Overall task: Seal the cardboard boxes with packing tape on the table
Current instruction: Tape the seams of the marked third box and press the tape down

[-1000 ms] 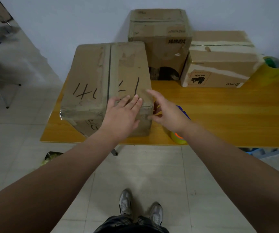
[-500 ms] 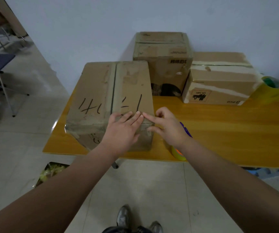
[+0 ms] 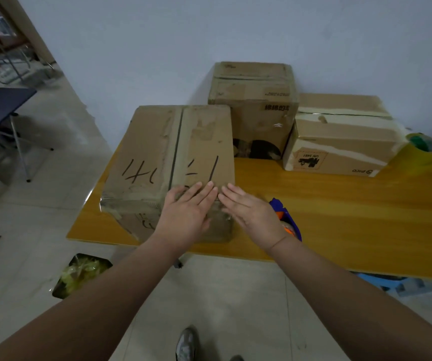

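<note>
- The near box (image 3: pixel 168 157) stands at the near left corner of the table (image 3: pixel 353 217), flaps closed, with dark handwriting across its top.
- The left hand (image 3: pixel 186 214) lies flat on the box's near right top edge. Its fingers are straight and close together, pressing down and holding nothing.
- The right hand (image 3: pixel 254 217) lies just beside it at the near right corner, also flat with straight fingers. The fingertips of the two hands almost meet.
- A glossy strip of tape (image 3: pixel 131 201) runs along the near top edge and wraps the left corner. Judging by this, the hands are smoothing its right end down.
- A dark seam runs near to far down the middle of the top. Whether fresh tape covers it cannot be told.
- The blue and orange dispenser (image 3: pixel 293 226) lies on the table just right of the box, partly hidden behind the right wrist.
- The far box (image 3: pixel 254 100) stands against the wall, with dark round openings low on its near face. Its top seam looks closed, but tape there is hard to make out.
- The right box (image 3: pixel 340 131) carries pale tape bands over its top and near face, so it looks sealed.
- A yellow roll (image 3: pixel 422 152) sits at the far right.
- The job seems well along: this strip is nearly pressed down, and a centre seam or the far box may remain.
</note>
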Demonstrator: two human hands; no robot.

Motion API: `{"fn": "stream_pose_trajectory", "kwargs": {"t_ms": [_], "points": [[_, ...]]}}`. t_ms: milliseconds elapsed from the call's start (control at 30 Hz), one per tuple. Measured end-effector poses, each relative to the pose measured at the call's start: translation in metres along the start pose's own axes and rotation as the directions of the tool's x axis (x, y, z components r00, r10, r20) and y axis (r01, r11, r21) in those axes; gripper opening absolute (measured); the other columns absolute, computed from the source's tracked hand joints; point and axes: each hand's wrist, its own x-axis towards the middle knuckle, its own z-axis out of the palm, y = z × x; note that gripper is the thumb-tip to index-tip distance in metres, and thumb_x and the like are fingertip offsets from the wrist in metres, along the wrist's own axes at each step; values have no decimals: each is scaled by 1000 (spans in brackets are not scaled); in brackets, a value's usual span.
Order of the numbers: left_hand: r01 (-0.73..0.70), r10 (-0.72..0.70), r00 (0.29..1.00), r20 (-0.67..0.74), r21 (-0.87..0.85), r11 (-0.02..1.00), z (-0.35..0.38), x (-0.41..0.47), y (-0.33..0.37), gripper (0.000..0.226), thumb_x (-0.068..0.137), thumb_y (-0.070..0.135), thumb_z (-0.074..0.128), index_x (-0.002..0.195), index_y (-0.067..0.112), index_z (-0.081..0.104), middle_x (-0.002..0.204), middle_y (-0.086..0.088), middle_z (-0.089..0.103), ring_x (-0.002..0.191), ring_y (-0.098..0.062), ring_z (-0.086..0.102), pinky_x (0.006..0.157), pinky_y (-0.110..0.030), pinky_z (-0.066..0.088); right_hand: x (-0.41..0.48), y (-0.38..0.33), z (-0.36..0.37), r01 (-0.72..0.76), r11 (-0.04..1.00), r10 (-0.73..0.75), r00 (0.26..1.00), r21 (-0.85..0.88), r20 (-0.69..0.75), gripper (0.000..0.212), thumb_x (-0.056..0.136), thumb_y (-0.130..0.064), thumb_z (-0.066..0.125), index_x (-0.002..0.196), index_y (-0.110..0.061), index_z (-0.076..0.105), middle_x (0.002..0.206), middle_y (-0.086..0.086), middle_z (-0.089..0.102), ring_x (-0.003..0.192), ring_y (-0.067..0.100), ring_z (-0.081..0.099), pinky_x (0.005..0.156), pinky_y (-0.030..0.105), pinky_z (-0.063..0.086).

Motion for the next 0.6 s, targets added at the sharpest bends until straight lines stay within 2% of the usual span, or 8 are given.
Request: {"fn": "stream_pose_trajectory", "kwargs": {"t_ms": [67,133,167,300,400,467,533,600], "points": [[-18,17,998,66,21,1000,-1,-3,3,66,91,35,56,148,16,28,153,0,21,141,-16,28,113,-42,17,-3,-3,2,7,999,-6,1000,-46,10,49,79,-23,73,124,-8,61,128,10,61,120,25,58,99,44,43],[-31,23,990,136,57,998,0,-7,0,66,99,37,34,150,17,-3,149,7,-13,145,-12,0,117,-38,-2,-4,-5,1,-6,995,11,998,-97,57,52,84,-32,66,129,-9,57,132,9,58,124,23,54,106,45,37],[-20,13,990,140,54,998,0,-11,-4,66,100,36,31,149,18,-9,148,7,-18,145,-11,-4,117,-36,-5,-5,-6,-1,-25,992,33,997,-120,66,49,88,-34,60,130,-9,56,133,9,57,126,22,52,107,46,33],[114,-114,989,98,2,993,0,-36,-32,67,100,35,34,146,23,-12,151,9,-14,144,-7,-5,114,-33,-10,-7,-25,-4,-152,968,176,978,-202,107,53,89,-35,34,130,-11,57,135,6,56,128,21,50,116,47,23],[148,-149,987,57,15,989,-2,-59,-59,64,98,31,40,144,22,-4,150,8,-4,138,-4,-4,114,-33,-10,-10,-39,1,-270,923,306,947,-274,98,54,88,-33,38,137,-15,51,143,4,48,134,24,43,115,50,9],[183,-185,982,47,46,982,-4,-69,-77,63,94,29,50,147,17,17,153,3,18,139,-8,12,114,-35,-3,-9,-49,-1,-316,890,367,924,-329,105,55,93,-28,45,146,-16,37,153,4,32,142,25,28,117,50,-2],[221,-223,974,39,41,974,-2,-79,-95,62,89,26,60,144,11,35,149,-4,36,138,-16,31,115,-42,10,-1,-64,-2,-380,846,458,877,-374,143,62,97,-27,39,152,-14,12,160,4,7,148,22,4,116,48,-13],[224,-225,974,33,30,974,0,-86,-111,61,88,24,63,142,9,40,147,-6,40,136,-19,36,115,-45,17,8,-85,0,-484,770,578,805,-416,133,68,98,-27,35,152,-10,-2,160,8,-8,147,23,-9,113,49,-17]]}}
